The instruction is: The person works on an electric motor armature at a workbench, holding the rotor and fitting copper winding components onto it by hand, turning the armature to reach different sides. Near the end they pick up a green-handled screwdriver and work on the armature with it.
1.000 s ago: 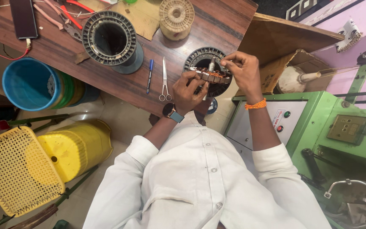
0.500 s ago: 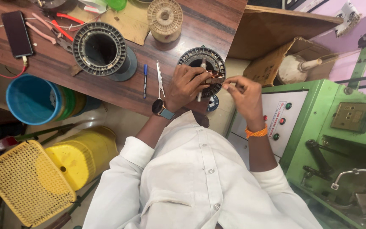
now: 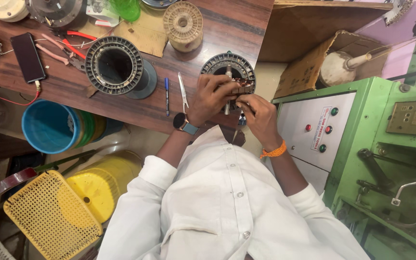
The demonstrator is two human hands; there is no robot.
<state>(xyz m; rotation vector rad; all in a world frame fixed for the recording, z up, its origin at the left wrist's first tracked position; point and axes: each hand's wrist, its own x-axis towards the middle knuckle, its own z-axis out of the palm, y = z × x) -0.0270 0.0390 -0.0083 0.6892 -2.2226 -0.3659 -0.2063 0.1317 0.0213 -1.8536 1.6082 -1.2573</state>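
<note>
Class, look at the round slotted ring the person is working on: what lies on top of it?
Both hands, left hand and right hand, rest over the slotted ring, with copper windings between them. The ring's near side is covered.

Both hands (image 3: 232, 103) hide most of the stator's (image 3: 227, 65) copper winding (image 3: 240, 85).

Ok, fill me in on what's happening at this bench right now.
A person in a white shirt works at a wooden bench with both hands on a round, ribbed motor stator near its edge. The left hand and right hand meet over the copper windings on its near side, fingers pinched there. A second stator, scissors, a pen and a wire spool lie untouched beside it. Whether either hand holds a tool is unclear.
</note>
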